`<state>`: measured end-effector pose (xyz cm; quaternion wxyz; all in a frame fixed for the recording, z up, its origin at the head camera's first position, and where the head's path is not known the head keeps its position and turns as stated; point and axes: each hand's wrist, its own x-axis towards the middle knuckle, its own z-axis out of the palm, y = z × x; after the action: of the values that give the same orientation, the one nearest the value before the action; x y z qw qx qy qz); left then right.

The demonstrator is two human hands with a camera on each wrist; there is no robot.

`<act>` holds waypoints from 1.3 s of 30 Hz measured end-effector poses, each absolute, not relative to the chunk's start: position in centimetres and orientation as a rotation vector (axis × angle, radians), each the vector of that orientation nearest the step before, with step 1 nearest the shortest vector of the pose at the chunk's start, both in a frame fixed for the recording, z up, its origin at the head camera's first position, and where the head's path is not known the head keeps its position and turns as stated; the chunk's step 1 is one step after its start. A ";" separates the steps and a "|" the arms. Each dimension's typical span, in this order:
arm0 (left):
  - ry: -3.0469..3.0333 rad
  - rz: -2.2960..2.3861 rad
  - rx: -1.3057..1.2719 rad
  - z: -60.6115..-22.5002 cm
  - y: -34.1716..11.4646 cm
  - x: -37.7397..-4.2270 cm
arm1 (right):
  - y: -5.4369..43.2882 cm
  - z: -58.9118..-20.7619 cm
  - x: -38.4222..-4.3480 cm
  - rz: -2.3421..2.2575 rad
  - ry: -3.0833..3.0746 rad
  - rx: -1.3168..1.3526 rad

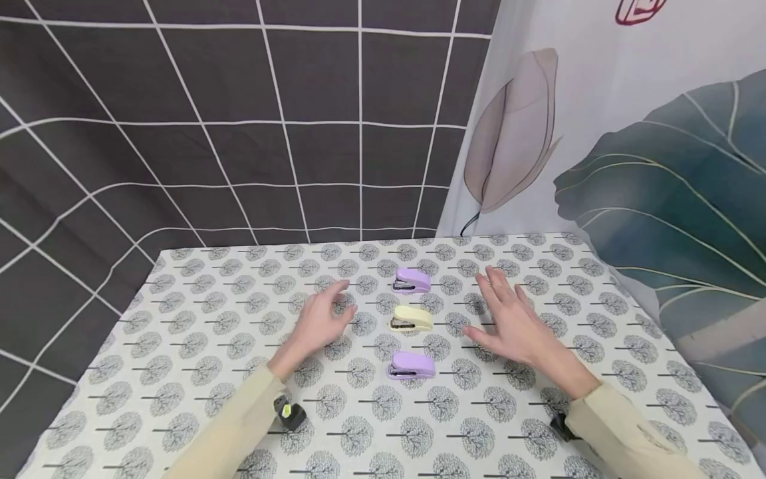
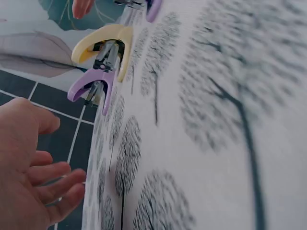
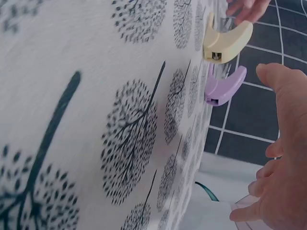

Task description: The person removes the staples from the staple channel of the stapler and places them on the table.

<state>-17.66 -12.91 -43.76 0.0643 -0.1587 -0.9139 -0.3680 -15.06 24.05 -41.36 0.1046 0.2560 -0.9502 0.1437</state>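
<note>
Three small staplers stand in a column on the patterned cloth: a purple stapler point(image 1: 413, 280) farthest away, a cream-yellow stapler point(image 1: 411, 319) in the middle and another purple stapler point(image 1: 411, 365) nearest. Their open mouths face left. To the left of the column is my left hand point(image 1: 321, 318), fingers loosely bent and apart from the staplers. My right hand point(image 1: 513, 324) is on the other side, fingers spread, thumb toward the yellow stapler. Both hands hold nothing. In the left wrist view, the yellow stapler point(image 2: 106, 45) overlaps the far purple one point(image 2: 93, 88).
A white cloth point(image 1: 239, 319) printed with grey trees covers the table. Behind it hangs a dark curtain point(image 1: 311, 153) with a white grid, and at right a pale curtain point(image 1: 586, 80) with leaf prints. A black wrist device point(image 1: 290, 412) sits at the left cuff.
</note>
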 end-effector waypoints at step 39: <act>-2.687 -1.622 -0.396 -45.7 -6.0 -23.8 | 16.5 -41.4 -22.0 1.061 -2.640 0.813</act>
<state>-23.77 -6.05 -45.69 -0.0110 -0.1251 -0.8494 -0.5126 -22.00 16.54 -41.44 0.0911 0.2735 -0.8885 0.3571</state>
